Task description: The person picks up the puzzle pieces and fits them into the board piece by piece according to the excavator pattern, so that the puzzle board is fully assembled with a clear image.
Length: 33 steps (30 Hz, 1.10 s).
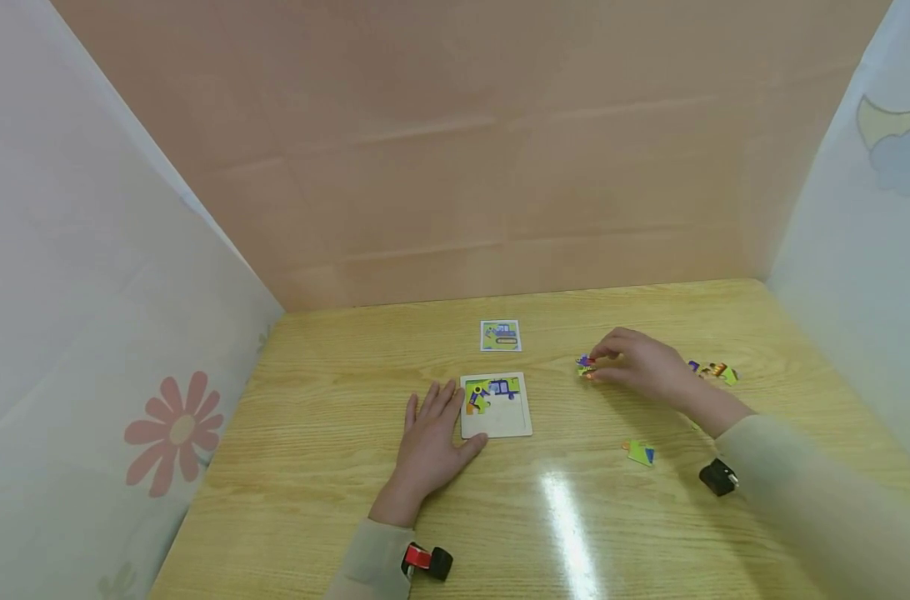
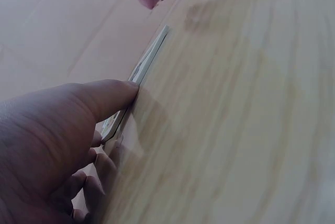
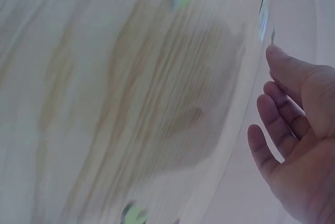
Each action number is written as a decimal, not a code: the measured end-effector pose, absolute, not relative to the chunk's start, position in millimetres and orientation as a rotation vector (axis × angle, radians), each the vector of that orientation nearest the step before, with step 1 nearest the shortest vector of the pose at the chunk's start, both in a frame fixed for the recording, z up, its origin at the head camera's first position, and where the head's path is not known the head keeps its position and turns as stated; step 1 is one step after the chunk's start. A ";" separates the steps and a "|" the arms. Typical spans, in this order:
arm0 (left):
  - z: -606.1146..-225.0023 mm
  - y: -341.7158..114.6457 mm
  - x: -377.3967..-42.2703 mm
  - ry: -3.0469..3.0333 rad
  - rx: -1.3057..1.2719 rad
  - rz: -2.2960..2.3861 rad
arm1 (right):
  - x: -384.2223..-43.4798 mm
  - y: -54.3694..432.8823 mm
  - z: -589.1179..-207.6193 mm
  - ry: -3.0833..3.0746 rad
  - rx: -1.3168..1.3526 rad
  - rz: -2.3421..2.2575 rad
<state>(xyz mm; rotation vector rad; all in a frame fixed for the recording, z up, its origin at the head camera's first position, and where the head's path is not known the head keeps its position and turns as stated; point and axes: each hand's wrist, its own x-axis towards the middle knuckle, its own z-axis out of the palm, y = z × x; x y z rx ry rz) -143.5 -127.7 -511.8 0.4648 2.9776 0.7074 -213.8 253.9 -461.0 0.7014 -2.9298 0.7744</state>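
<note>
A square puzzle board (image 1: 509, 427) with a pale frame lies mid-table, its upper part filled with green and purple pieces showing part of a digger. My left hand (image 1: 431, 448) lies spread at the board's left side, the thumb along its near edge; in the left wrist view the thumb (image 2: 112, 97) touches the board's rim (image 2: 153, 51). To the right of the board, my right hand (image 1: 642, 367) pinches a small colourful puzzle piece (image 1: 586, 365) between thumb and fingertips. In the right wrist view that puzzle piece (image 3: 273, 36) shows edge-on above the thumb.
Behind the board lies a picture card (image 1: 501, 335) of a digger. Several loose puzzle pieces (image 1: 717, 372) lie beyond the right forearm, and a green and blue piece (image 1: 640, 452) is nearer me. A brown backdrop (image 1: 500, 167) rises at the table's far edge.
</note>
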 end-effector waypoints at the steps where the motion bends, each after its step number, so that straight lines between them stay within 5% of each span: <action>1: -512.0 -127.7 -143.3 2.978 0.466 0.707 | -213.1 250.5 -460.2 -2.929 0.694 0.776; 33: -510.6 -129.7 -141.4 2.979 0.454 0.683 | -196.3 137.1 -458.9 -2.925 0.773 0.869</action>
